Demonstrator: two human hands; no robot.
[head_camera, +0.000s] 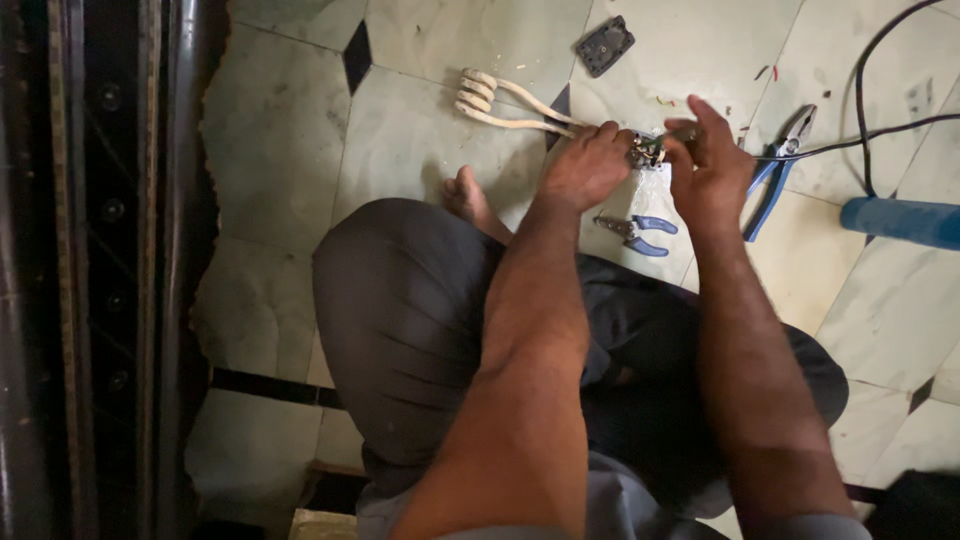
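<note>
Two hands are working on the wire end of a coil water heater on the floor.

The left hand (590, 165) is closing tight around the top end of the coil heater (500, 103), whose pale metal loops are lying on the marble floor (420, 140) just past the knuckles. The right hand (708, 170) is pinching a small part at the heater's wire end (648, 150), thumb and fingers closed on it, right beside the left hand. A black cable (870, 135) is running away from there to the right. Small blue-handled cutters (638, 233) are lying just under the hands. Bigger blue-handled pliers (778, 170) are lying close to the right hand. A dark square cover plate (605, 45) is sitting farther off on the floor. A bare foot (468, 195) is peeking out by the knee.
</note>
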